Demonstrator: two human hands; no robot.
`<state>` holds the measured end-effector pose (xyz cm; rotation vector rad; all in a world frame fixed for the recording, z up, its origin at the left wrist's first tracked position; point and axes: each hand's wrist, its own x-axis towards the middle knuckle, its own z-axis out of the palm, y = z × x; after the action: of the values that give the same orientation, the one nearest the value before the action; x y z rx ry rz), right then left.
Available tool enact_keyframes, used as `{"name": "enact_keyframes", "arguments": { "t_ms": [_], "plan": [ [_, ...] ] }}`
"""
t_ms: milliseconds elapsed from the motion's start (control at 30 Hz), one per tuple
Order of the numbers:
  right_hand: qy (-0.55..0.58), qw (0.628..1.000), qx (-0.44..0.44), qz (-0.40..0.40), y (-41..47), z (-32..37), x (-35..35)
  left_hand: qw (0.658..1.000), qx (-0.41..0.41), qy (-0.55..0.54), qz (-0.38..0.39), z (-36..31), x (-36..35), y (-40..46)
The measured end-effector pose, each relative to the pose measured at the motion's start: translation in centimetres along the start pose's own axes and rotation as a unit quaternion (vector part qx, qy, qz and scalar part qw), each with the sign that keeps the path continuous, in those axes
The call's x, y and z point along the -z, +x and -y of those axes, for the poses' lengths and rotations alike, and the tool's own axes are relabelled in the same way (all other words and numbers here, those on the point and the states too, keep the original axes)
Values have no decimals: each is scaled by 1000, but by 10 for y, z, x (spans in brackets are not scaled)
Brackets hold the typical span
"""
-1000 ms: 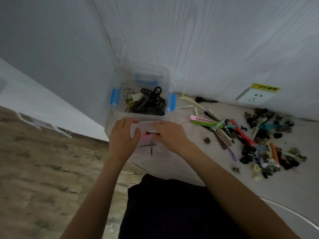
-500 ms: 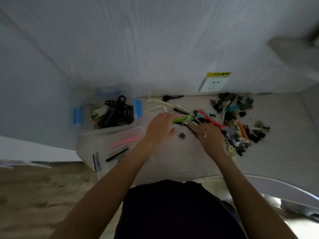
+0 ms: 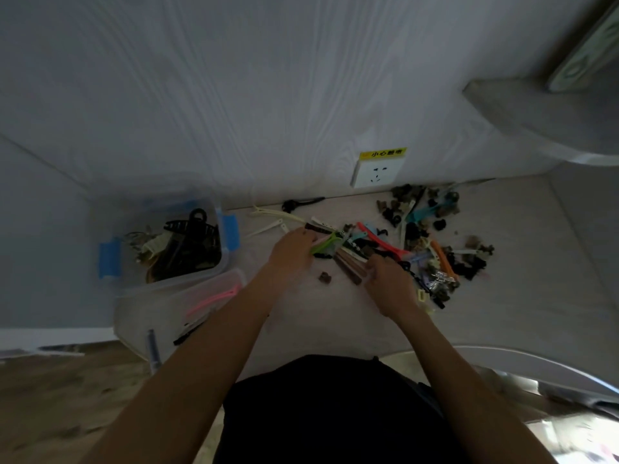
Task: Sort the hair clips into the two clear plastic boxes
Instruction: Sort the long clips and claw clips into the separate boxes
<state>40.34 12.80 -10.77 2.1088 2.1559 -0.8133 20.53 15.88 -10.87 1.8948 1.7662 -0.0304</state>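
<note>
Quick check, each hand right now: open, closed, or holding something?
Left hand: fingers on the green plastic hair clip; grip cannot be told.
Right hand: fingers at the brown bar clips; grip cannot be told.

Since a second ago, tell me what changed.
Both hands left the near clear box, where they were a second ago, for the clip pile: left hand at the green clip, right hand by the brown clips. Boxes and the pink clip stayed.

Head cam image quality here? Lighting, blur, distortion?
Head view: dim and underexposed; wide-angle bends the white wood-grain wall; dark small clips in the loose pile merge into blobs; bright glare patch bottom right; both hands slightly soft.
</note>
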Motion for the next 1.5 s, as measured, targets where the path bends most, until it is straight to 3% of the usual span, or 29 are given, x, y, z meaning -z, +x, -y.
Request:
{"name": "enact_keyframes", "arguments": {
  "t_ms": [233,367,633,767,933,1100,1267,1433,1500],
  "plan": [
    [30,997,67,-17,1,9,-4,997,27,-72,-14,1,-1,-9],
    [-44,996,82,2,6,19,-7,994,27,-80,-73,1,4,-20],
    [-94,993,64,27,3,13,-2,998,26,27,43,-8,-10,-18],
    [-77,995,68,-8,1,-3,3,994,27,87,66,-7,-11,-11],
    [-37,988,140,-50,10,2,1,993,20,99,63,-4,-7,-13],
    [-78,986,147,-29,25,21,-3,999,39,-15,1,-4,10,-36],
    [-102,986,128,-24,26,28,-2,984,38,-151,-89,9,28,-84],
    [-48,989,139,-21,18,28,-2,941,79,-258,-204,31,40,-142],
    [54,987,150,-33,9,39,2,935,82,-249,-239,43,42,-163]
  ]
}}
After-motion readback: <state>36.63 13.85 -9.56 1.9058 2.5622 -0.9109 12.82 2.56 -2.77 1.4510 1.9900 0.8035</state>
